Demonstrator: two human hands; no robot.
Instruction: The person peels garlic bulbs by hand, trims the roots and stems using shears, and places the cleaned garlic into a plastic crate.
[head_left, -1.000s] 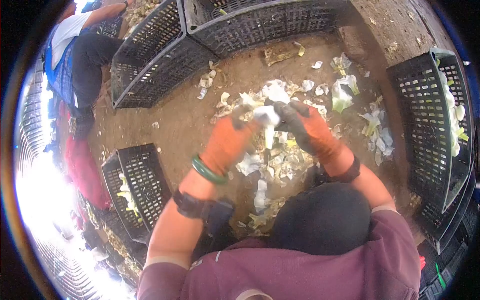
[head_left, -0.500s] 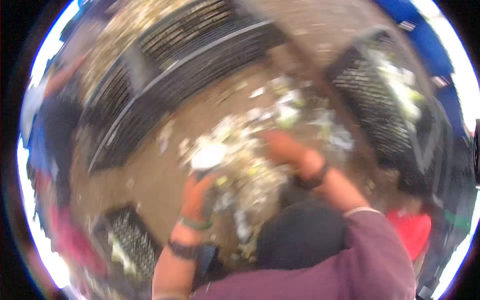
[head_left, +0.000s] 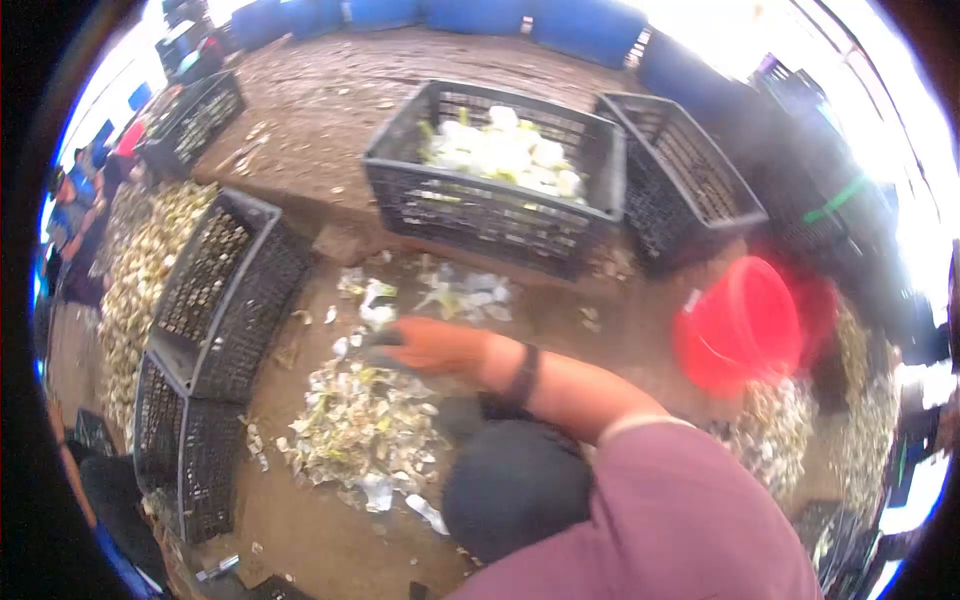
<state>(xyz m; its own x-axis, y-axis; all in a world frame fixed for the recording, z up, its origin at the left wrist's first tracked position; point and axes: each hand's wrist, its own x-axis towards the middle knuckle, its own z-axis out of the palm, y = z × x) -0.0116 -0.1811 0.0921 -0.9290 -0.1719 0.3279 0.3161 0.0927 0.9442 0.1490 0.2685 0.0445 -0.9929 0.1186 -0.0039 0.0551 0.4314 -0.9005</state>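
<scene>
My right hand [head_left: 430, 345] reaches left over the upper edge of a loose heap of pale scraps [head_left: 365, 425] on the brown ground. Its fingers look closed, with a small dark shape [head_left: 385, 342] at their tips that I cannot make out. Just beyond the fingers lie white pieces [head_left: 376, 303] with some green on them. More thin white scraps [head_left: 470, 295] are scattered above the hand. My left hand is out of view. My dark-clad knee [head_left: 520, 490] is below the right wrist.
A black crate [head_left: 480, 215] holding white vegetables [head_left: 505, 150] stands ahead, with another crate [head_left: 690, 190] to its right. A red bucket [head_left: 735, 325] sits at the right. More crates [head_left: 245, 300] line the left, beside a large pale heap [head_left: 150, 270]. People [head_left: 80, 200] are at far left.
My view has swung right and up, bringing the filled crate and red bucket in. My left hand, earlier beside a white round thing, has left view. My right hand stays over the scraps.
</scene>
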